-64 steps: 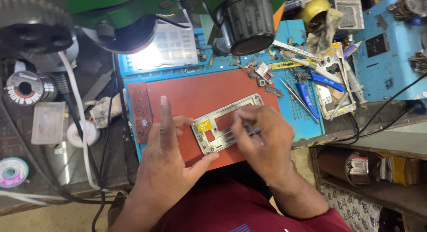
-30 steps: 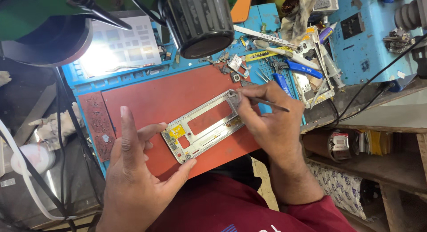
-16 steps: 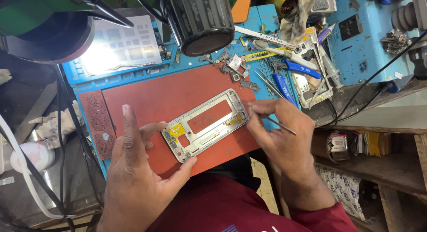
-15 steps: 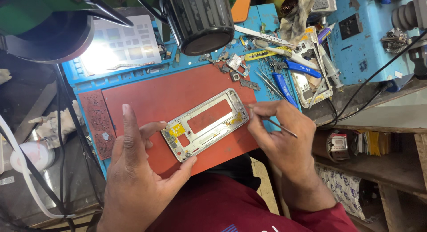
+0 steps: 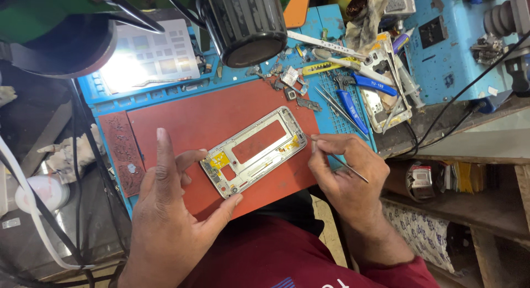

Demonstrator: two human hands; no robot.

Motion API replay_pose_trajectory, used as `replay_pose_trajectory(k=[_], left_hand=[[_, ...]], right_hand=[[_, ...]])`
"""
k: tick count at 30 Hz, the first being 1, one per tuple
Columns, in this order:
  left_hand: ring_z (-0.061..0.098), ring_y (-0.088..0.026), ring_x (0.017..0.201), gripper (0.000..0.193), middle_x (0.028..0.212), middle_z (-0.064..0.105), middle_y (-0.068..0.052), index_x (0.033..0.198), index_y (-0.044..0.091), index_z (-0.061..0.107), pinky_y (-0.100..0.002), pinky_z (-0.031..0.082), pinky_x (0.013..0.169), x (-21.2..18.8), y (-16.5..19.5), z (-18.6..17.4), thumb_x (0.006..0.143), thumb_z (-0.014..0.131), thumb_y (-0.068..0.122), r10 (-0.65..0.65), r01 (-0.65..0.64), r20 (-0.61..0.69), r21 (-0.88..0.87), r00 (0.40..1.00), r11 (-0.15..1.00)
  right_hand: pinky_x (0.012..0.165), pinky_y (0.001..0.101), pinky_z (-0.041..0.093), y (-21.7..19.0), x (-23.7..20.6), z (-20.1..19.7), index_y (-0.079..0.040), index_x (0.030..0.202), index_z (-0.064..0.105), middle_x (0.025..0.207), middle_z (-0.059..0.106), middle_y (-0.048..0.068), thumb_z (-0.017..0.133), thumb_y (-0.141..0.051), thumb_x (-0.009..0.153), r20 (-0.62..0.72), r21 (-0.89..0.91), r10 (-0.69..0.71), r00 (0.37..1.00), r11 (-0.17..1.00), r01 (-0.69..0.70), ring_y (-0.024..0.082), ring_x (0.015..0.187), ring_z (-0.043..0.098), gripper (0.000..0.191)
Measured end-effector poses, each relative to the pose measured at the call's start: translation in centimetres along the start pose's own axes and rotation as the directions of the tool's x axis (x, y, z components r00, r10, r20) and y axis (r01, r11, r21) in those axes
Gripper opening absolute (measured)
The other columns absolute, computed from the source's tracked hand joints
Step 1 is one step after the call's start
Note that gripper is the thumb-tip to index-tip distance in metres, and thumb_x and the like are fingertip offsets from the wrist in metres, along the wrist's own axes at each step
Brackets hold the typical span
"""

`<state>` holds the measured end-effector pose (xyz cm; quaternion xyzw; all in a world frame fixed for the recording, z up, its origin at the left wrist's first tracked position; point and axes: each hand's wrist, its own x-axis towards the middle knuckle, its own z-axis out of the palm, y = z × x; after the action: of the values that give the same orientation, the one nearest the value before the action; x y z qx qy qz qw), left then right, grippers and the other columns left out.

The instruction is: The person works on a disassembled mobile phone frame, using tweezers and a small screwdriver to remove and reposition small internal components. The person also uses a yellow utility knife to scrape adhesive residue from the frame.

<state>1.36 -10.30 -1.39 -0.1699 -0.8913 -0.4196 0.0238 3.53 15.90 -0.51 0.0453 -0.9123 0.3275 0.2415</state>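
Left hand [image 5: 171, 211]: spread open, thumb and fingers bracing the phone frame [image 5: 254, 151] steady, centre frame.
Right hand [image 5: 345, 175]: pinching thin tweezers [image 5: 338, 159] closed, tip beside frame's edge.

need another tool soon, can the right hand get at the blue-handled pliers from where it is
Probably yes. The right hand, holding thin tweezers, sits just below the blue-handled pliers on the blue mat, with nothing standing between them. It would likely need to set the tweezers down first.
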Motion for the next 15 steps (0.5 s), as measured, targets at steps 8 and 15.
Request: replay_pose_trajectory(k=[8,15], left_hand=[[0.059,-0.025,0.090,0.127,0.122,0.068,-0.011,0.157,-0.007,0.010,-0.039,0.053,0.081,0.1,0.4,0.0,0.067,0.092,0.028,0.031,-0.031,-0.034,-0.005,0.999,1.000],[0.062,-0.027,0.094,0.123,0.123,0.068,-0.009,0.157,-0.005,0.012,-0.041,0.053,0.086,0.1,0.3,-0.1,0.067,0.091,0.026,0.081,-0.081,-0.049,0.008,0.996,0.997]], right_hand=[[0.089,0.0276,0.062,1.1,0.2,0.7,0.003,0.101,0.068,0.102,0.075,0.013,0.075,0.007,0.092,-0.061,0.148,0.021,0.998,0.989,-0.012,0.019,0.098,0.077,0.012],[0.077,0.0250,0.060,0.5,0.6,1.6,0.001,0.109,0.075,0.103,0.078,0.014,0.080,0.000,0.092,0.157,0.380,0.146,0.977,0.904,-0.196,0.016,0.089,0.075,0.017]])
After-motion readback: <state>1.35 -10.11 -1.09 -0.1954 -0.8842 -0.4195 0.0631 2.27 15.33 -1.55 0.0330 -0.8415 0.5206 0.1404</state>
